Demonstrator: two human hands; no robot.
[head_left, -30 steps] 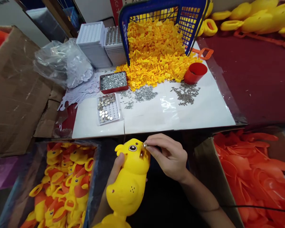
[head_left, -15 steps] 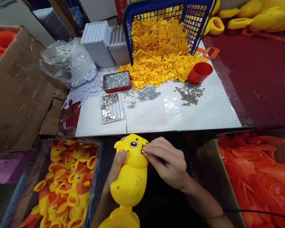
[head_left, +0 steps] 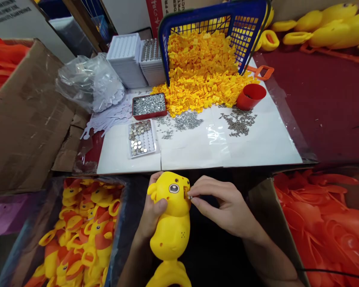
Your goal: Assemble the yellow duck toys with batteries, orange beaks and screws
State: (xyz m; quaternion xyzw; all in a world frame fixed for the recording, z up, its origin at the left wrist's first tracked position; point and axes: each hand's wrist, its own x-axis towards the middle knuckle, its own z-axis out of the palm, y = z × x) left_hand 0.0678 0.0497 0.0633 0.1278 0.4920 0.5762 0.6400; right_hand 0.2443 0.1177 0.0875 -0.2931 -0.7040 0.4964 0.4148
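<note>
My left hand (head_left: 153, 211) is wrapped around the head of a yellow plastic duck toy (head_left: 171, 231), thumb below its printed eye. The duck stands nearly upright over my lap, its side with several small holes facing me and its ring-shaped handle at the bottom. A slot (head_left: 186, 192) opens at the front of its head, where a beak would sit. My right hand (head_left: 224, 205) is closed in a pinch at this slot. Between thumb and forefinger shows the end of a small shiny metal piece (head_left: 190, 197), too small to tell its kind.
On the white-topped table (head_left: 194, 153) lie loose screws (head_left: 239, 121), a red cup (head_left: 251, 96), a screw tray (head_left: 149, 105), a tray of button cells (head_left: 141, 138) and a blue basket (head_left: 164, 52) spilling yellow parts. Boxes of duck toys (head_left: 86, 235) and orange pieces (head_left: 326, 223) flank me.
The duck and both hands have shifted slightly right and a little down in view. More of the slot shows now, with my right fingertips and the metal piece at its edge.
</note>
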